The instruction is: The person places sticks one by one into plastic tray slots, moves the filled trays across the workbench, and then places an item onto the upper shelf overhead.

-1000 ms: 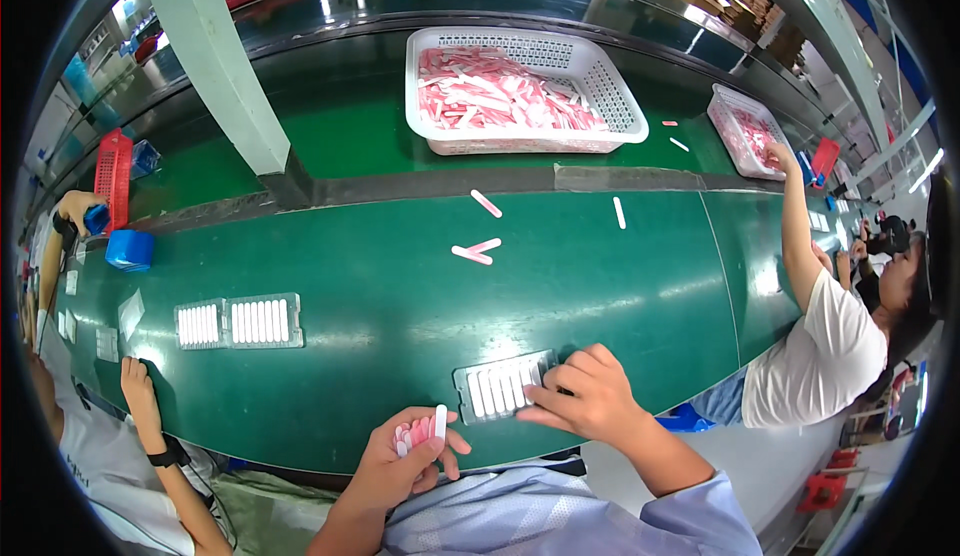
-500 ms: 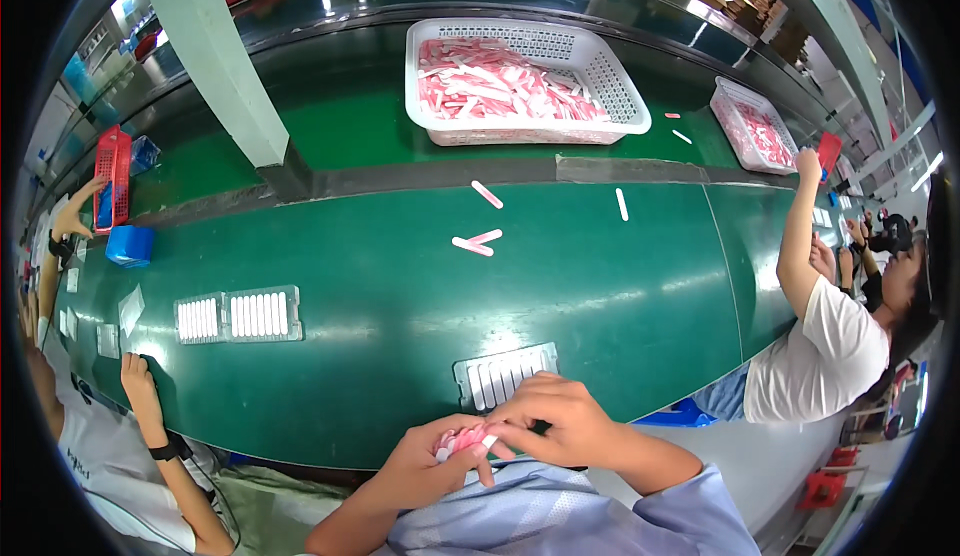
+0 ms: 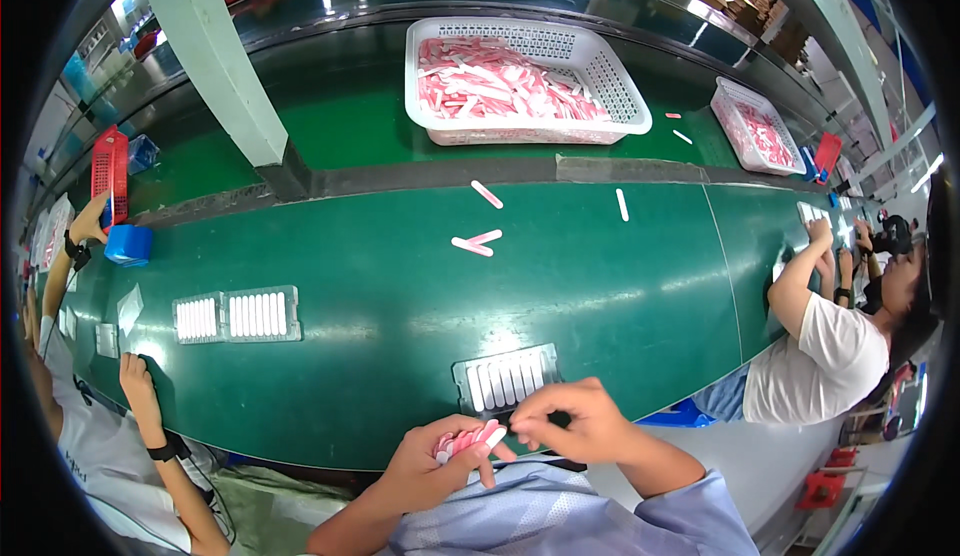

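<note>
A fanned bunch of small pink-and-white strips with rounded ends, like mini nail files [image 3: 466, 441], is held in my left hand [image 3: 425, 463], close to my body at the table's near edge. Just right of the bunch is my right hand [image 3: 575, 424], thumb and fingers drawn together in a pinch; whether anything is between the fingertips I cannot make out. Beyond both hands lies a clear plastic tray [image 3: 462, 374] with several white strips side by side in its slots.
Loose strips [image 3: 473, 247] lie mid-table. A white basket [image 3: 540, 136] heaped with strips stands behind a low ledge; a smaller basket [image 3: 740, 126] is farther right. At left are a filled two-part tray [image 3: 297, 314], a blue box [image 3: 128, 245] and a post [image 3: 215, 56]. Co-workers sit on both sides.
My right hand has drawn back slightly to the right from the bunch in my left. The right co-worker's arm has come down from the smaller basket to the table.
</note>
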`<state>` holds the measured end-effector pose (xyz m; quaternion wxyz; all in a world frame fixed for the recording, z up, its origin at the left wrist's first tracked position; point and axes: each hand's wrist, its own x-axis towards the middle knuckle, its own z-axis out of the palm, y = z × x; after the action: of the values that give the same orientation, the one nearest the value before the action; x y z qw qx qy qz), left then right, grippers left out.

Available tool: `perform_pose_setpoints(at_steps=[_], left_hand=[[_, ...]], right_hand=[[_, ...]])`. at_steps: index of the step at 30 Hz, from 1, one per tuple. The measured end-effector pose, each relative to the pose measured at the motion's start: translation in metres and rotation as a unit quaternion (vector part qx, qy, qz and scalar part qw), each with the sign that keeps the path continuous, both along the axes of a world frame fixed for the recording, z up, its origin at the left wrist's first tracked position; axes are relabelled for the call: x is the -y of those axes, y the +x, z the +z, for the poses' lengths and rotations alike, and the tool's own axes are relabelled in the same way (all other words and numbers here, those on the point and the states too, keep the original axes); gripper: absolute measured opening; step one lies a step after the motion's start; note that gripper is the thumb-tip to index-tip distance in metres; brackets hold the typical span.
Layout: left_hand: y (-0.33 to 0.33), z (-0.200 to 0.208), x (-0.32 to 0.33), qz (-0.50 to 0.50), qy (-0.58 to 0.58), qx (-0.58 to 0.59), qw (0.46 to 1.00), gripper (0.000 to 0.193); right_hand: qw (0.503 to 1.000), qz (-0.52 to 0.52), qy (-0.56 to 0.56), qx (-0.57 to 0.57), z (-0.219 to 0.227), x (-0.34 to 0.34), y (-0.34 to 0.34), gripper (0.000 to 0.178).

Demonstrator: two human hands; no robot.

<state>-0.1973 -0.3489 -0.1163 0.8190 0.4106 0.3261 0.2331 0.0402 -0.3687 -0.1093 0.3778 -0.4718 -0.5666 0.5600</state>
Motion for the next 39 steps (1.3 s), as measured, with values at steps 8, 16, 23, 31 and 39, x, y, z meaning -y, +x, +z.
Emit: perform_pose_setpoints(at_steps=[8, 16, 23, 31, 39], left_hand=[[-0.001, -0.005, -0.001, -0.009, 0.006, -0.042, 0.999, 0.021], [0.001, -0.004, 0.0, 0.085, -0.033, 0.007, 0.996, 0.016], [-0.01, -0.01, -0.004, 0.117, -0.057, 0.008, 0.991, 0.013], [-0.012, -0.013, -0.001, 0.114, -0.051, 0.009, 0.992, 0.013], [-0.011, -0.02, 0.004, 0.123, -0.068, 0.013, 0.99, 0.014]], right_hand=[[0.992, 0.023, 0.113, 0.045, 0.011, -0.004, -0.011, 0.026], [0.985, -0.114, 0.128, -0.018, -0.003, -0.001, 0.005, 0.009], [0.972, -0.169, 0.157, -0.036, -0.003, 0.0, 0.024, 0.013], [0.927, -0.177, 0.233, 0.234, -0.003, -0.006, 0.043, 0.02], [0.956, -0.203, 0.141, 0.157, -0.016, 0.001, 0.046, 0.008]])
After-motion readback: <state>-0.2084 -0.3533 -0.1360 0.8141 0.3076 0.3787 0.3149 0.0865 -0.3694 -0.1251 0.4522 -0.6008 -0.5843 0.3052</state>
